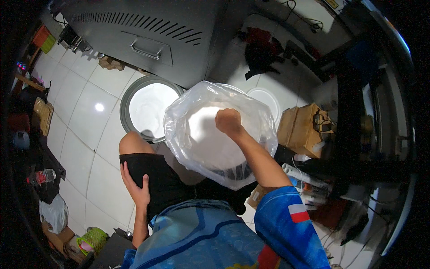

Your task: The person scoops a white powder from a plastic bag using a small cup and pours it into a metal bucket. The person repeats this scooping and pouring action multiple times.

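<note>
In front of me stands a wide container lined with a clear plastic bag (177,145), its loose edge spread over the rim. White powder-like material (210,148) fills the bag's inside. Above it, right of the middle, my right hand (229,122) is closed in a fist; whatever the fingers hold, if anything, is hidden. My left hand (136,188) lies on my left thigh, thumb and fingers apart, with nothing in it. Just left of the bag sits a round grey tub (126,107) with smooth white contents (152,107).
A large grey metal cabinet (188,58) with slots and a handle stands beyond the tubs. Behind the bag's right side is a round white lid or bucket top (268,102). A cardboard box (291,123) is at right; a green basket (95,239) at lower left.
</note>
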Tool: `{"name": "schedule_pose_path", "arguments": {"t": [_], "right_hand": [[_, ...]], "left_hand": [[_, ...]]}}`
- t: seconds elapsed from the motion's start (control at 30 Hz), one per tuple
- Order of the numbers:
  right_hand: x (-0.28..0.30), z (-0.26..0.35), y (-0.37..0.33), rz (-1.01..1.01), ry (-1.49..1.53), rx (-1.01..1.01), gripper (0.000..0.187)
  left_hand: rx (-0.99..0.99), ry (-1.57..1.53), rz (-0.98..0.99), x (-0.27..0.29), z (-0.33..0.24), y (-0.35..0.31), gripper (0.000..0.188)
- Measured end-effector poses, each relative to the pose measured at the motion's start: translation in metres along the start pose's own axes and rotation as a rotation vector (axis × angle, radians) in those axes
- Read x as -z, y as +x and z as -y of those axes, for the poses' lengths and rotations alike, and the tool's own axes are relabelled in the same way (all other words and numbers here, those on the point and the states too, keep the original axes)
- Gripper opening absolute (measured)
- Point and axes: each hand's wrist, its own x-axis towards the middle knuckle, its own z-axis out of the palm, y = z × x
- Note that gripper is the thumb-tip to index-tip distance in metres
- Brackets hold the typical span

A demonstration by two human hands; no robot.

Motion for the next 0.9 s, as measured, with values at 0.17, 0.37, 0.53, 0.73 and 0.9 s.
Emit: {"name": "schedule_pose_path", "arguments": {"t": [0.17,0.37,0.53,0.73,0.9], "right_hand": [[-0.027,0.015,0.01,0.137,0.229,0.075,0.028],[0.002,0.02,-0.005,0.557,0.435,0.247,0.028],[0.005,-0.006,-0.005,0.253,0.224,0.204,0.031],[-0.024,0.026,0.023,0.18,0.218,0.341,0.029],[0.008,0.038,0.002,0.464,0.534,0.401,0.032]], "left_hand": [[0.003,-0.002,0.001,0.0,-0.002,0.0,0.076],[0.0,-0.003,0.003,0.0,-0.003,0.002,0.075],[-0.016,-0.001,-0.001,0.0,-0.002,0.0,0.075],[-0.021,0.009,-0.001,-0.001,-0.001,0.001,0.076],[-0.018,0.008,0.003,0.0,0.0,0.001,0.076]]}}
